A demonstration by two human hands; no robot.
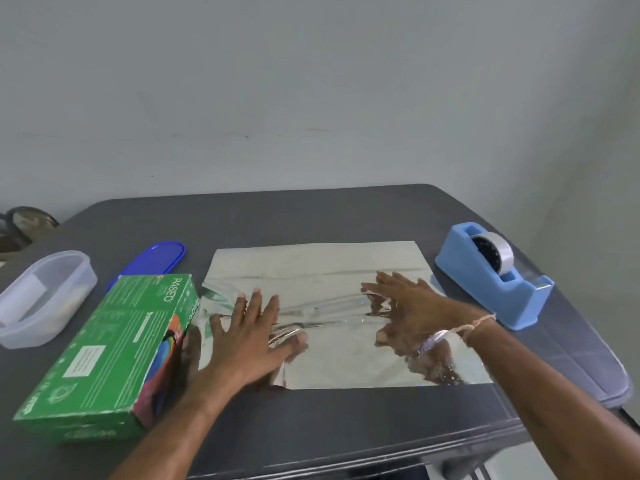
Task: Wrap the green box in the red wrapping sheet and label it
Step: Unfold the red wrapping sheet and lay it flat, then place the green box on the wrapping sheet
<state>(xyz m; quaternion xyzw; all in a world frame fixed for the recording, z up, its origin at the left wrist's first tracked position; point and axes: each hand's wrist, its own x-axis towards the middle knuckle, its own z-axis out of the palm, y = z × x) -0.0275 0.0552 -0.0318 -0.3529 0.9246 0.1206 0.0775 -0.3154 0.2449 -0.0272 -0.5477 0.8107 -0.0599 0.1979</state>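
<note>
A clear plastic container (43, 299) sits at the 9 o'clock edge of the dark grey table (311, 216), with a blue lid (152, 263) lying flat at its 3 o'clock side. The green box (104, 355) lies flat at 8 o'clock, its long right edge just beside the wrapping sheet (318, 261), which shows its silvery, reflective side up at the table's centre. The left hand (249, 341) presses flat on the sheet's left part, fingers (258, 306) spread wide and holding nothing. The right hand (412, 306) rests palm-down on the sheet's right part, fingers likewise splayed and empty; a thread band circles that wrist. A blue tape dispenser (495, 282) stands at 3 o'clock, apart from the sheet.
</note>
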